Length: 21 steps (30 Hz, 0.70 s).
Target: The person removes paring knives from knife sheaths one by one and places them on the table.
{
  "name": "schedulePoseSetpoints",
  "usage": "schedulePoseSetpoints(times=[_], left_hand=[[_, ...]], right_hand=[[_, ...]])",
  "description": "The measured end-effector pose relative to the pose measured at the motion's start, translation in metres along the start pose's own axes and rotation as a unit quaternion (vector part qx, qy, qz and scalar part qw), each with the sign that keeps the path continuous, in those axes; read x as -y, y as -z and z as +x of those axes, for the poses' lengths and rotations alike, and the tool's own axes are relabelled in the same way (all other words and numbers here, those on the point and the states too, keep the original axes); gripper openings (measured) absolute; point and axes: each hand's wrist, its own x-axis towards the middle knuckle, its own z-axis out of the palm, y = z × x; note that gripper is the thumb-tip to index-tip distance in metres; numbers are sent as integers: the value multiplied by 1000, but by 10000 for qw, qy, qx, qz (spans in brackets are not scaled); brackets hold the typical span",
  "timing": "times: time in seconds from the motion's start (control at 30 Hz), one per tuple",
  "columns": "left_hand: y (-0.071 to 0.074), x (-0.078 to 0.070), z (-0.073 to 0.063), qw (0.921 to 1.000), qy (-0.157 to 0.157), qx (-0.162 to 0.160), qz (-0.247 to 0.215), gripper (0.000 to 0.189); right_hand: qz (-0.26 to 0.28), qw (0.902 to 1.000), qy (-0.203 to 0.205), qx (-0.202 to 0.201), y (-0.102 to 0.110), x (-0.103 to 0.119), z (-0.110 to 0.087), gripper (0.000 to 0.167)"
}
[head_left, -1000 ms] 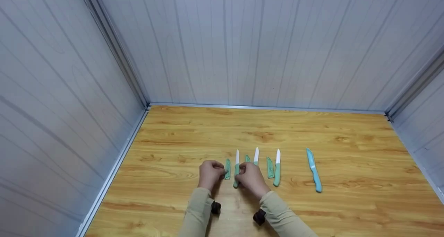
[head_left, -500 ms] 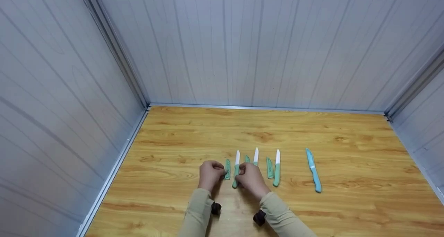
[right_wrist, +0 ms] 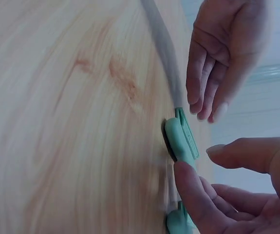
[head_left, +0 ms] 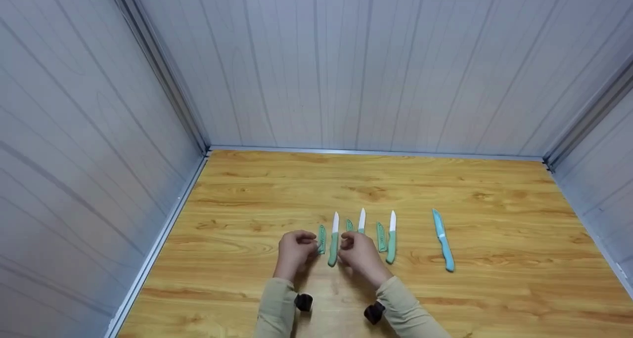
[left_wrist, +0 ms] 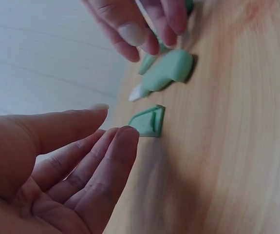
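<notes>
A green paring knife [head_left: 333, 249] with a white blade lies on the table, blade pointing away, between my two hands. On its left lies a flat green blade sheath [head_left: 322, 238]. My left hand [head_left: 295, 251] is at the sheath's left side, thumb and fingers apart; in the left wrist view the sheath [left_wrist: 150, 122] shows just past the fingertips. My right hand [head_left: 361, 255] hovers beside the knife handle, thumb and fingertips spread with nothing between them. It partly covers a second green knife [head_left: 362, 222] and its sheath [head_left: 349, 225].
Right of my right hand, a third green sheath [head_left: 381, 236] and knife [head_left: 391, 246] lie side by side. Farther right is a blue knife [head_left: 443, 244] with its blue blade end pointing away. Pale panel walls [head_left: 346, 81] enclose the wooden table [head_left: 247, 199] at the back and sides.
My right thumb and fingers have come off the leftmost knife's handle, leaving a small gap. My left fingers have drawn slightly back from the sheath. The head view has shifted a little.
</notes>
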Motion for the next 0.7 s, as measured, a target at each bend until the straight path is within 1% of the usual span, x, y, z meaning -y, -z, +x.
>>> schedulePoseSetpoints(times=[0.1,0.2,0.33,0.43,0.57,0.7], left_hand=[[0,-3,-4,9997,10,126,-220,20],[0,-6,-7,9992,-68,244,-306,22],[0,-10,-12,9986,-231,353,-304,23],[0,-13,-16,9982,-362,374,-311,23],[-2,-16,-21,9974,-458,385,-412,22],[-8,-19,-26,9965,-566,471,-386,22]], right_hand=[[176,9998,-39,103,4,-2,-3,42],[468,9985,-13,275,10,-3,-7,43],[1052,9929,-124,548,18,-2,-15,46],[1326,9885,-145,710,23,-3,-22,46],[1199,9895,71,807,29,-5,-31,45],[942,9915,250,862,39,-7,-40,45]])
